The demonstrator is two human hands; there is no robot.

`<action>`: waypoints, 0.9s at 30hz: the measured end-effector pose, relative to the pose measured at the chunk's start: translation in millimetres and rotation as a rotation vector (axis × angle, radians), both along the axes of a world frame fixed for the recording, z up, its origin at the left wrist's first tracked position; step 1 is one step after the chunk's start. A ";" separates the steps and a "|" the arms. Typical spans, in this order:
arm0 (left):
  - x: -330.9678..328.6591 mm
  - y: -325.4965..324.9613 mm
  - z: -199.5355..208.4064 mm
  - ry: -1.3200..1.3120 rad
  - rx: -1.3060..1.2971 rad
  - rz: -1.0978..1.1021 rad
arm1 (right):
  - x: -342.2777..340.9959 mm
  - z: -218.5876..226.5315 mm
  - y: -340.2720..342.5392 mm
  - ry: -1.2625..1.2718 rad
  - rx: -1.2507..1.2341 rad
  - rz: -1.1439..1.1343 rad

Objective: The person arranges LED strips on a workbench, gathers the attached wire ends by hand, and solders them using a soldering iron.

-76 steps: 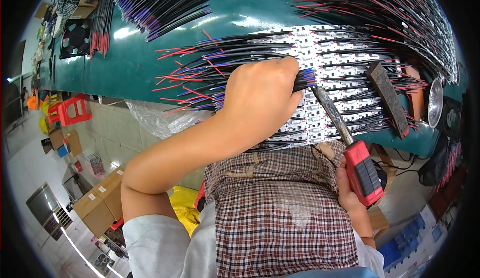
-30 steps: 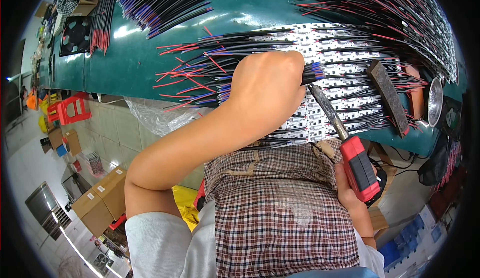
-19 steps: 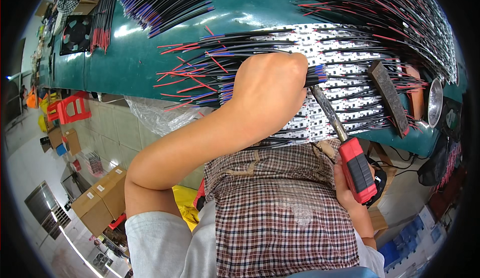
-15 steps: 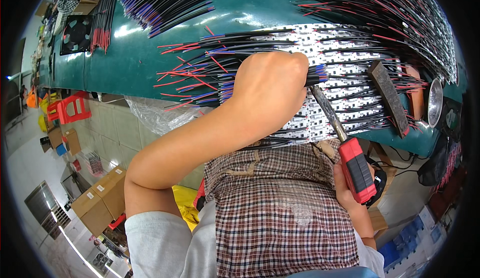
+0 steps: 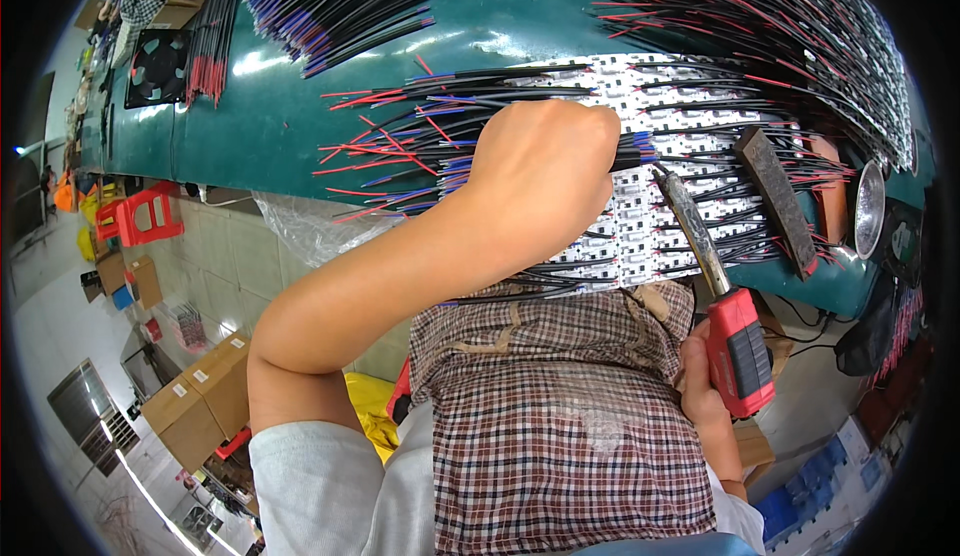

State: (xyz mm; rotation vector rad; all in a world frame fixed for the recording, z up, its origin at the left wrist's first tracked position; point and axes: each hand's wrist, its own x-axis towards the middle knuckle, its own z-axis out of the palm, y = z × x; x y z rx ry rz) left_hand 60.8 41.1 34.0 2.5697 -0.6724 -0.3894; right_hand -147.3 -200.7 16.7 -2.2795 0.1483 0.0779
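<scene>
My left hand [image 5: 548,178] is closed around a bundle of black and blue wires [image 5: 636,149], whose ends stick out past the knuckles. Beneath it lies a panel of white circuit boards [image 5: 628,196] with rows of wires attached. In my right hand [image 5: 698,371] is a red and black soldering iron [image 5: 742,351], its metal barrel slanting up over the panel. The iron's tip sits just below and right of the bundle's ends, apart from them. Part of my right hand's fingers is hidden behind the handle.
A dark metal bar [image 5: 778,201] lies across the wires on the right, beside a brown block [image 5: 830,191] and a round metal dish [image 5: 869,208]. More wire bundles [image 5: 340,6] rest at the far side of the green table [image 5: 270,146]. A black fan [image 5: 158,68] stands far left.
The soldering iron and my right hand have moved right and slightly nearer to me, drawing the tip away from my left hand. My left hand has stayed nearly in place.
</scene>
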 end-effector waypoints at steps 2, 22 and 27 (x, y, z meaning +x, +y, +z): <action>0.1 1.3 -1.1 -0.006 -0.001 -0.002 | -1.3 0.5 -1.7 0.004 0.007 -0.005; -21.3 9.3 27.4 -0.338 -0.284 0.131 | 2.1 19.5 -1.6 -0.061 -0.163 0.121; -35.9 5.0 7.6 -0.010 -0.229 0.146 | 12.3 15.9 3.8 -0.173 -0.009 0.184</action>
